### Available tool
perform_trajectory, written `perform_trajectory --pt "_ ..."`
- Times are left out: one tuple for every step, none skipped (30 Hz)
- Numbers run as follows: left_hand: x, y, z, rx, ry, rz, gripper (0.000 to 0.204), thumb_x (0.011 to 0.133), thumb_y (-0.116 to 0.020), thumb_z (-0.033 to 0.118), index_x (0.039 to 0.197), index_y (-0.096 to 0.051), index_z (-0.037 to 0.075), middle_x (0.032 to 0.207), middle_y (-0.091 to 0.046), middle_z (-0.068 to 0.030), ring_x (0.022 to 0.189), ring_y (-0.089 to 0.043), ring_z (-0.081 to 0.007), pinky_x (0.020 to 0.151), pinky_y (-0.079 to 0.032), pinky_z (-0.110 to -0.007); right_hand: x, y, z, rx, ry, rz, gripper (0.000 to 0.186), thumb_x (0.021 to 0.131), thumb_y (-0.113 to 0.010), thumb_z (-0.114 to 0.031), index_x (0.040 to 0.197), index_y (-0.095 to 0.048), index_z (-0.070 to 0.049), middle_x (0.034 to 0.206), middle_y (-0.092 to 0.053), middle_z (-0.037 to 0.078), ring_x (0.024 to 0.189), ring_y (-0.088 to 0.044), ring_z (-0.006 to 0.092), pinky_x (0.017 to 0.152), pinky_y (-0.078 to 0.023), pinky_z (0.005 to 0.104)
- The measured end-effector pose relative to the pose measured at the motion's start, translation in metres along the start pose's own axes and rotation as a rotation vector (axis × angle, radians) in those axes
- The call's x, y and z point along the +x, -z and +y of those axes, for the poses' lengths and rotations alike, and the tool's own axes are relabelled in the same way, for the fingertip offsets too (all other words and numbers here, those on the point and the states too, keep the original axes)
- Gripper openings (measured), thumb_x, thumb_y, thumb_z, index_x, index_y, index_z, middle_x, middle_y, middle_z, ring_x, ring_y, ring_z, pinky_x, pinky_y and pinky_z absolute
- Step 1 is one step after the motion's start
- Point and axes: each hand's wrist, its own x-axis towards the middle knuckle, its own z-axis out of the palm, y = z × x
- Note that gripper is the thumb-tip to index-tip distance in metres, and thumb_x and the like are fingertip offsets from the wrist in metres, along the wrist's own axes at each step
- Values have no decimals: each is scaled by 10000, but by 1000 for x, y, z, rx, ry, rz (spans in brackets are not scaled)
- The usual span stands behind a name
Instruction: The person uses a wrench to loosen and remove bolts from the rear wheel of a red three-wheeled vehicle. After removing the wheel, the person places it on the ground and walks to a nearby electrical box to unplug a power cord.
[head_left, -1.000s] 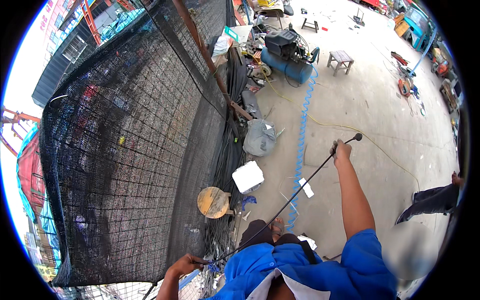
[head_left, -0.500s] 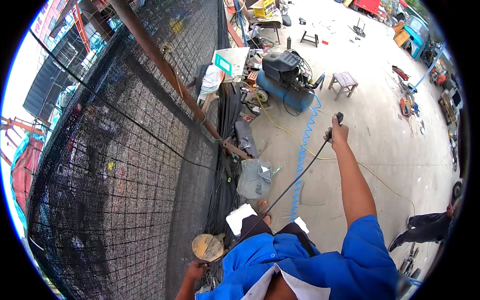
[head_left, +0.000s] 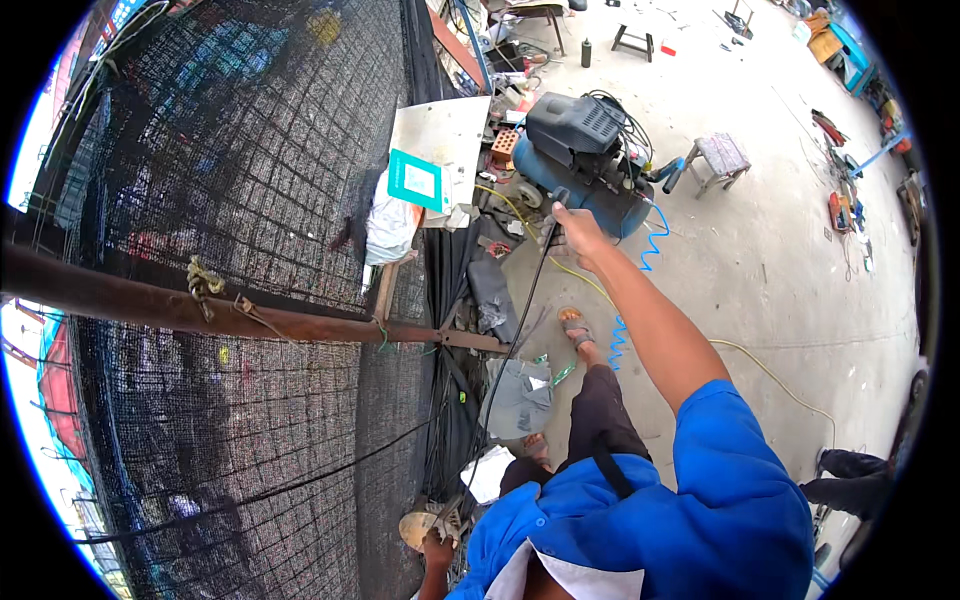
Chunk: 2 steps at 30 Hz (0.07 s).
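My right hand [head_left: 575,238] is stretched out ahead, closed around the end of a black cable [head_left: 513,350]; a dark knob-like end, perhaps a plug, sticks out above the fist. The cable runs taut down past my left side. Low at the left, my left hand [head_left: 437,550] is closed near the cable's lower part, next to a round wooden disc [head_left: 414,530]. Just beyond my right hand stands an air compressor [head_left: 578,130] with a blue tank and black motor.
A black mesh fence [head_left: 280,420] with a rusty pipe [head_left: 300,325] lines the left. A blue coiled hose [head_left: 617,345] and a yellow hose [head_left: 770,372] cross the concrete. A small stool [head_left: 720,158] stands beyond. At right are another person's dark trouser legs [head_left: 850,492].
My right hand has swung left and now reaches toward the compressor, with the cable end in it. I have stepped forward with one sandalled foot, and the view has turned.
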Motion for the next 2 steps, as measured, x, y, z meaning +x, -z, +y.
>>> perform_trajectory --pt "0 -5 10 -112 54 -156 523 771 -675 112 1236 -533 -81 1126 -601 -254 1037 -594 -400 889 -482 -474 25 -3 0 -58 -22 -5 329 1004 -509 -342 988 -560 -17 848 -643 111 723 -662 263 651 -551 420" --pt "3 -4 19 -103 64 -165 523 771 -675 112 1236 -533 -81 1126 -601 -254 1037 -594 -400 889 -482 -474 52 -4 -1 -116 -46 -6 321 1012 -495 -325 1003 -558 -10 856 -653 117 718 -668 258 646 -552 416"
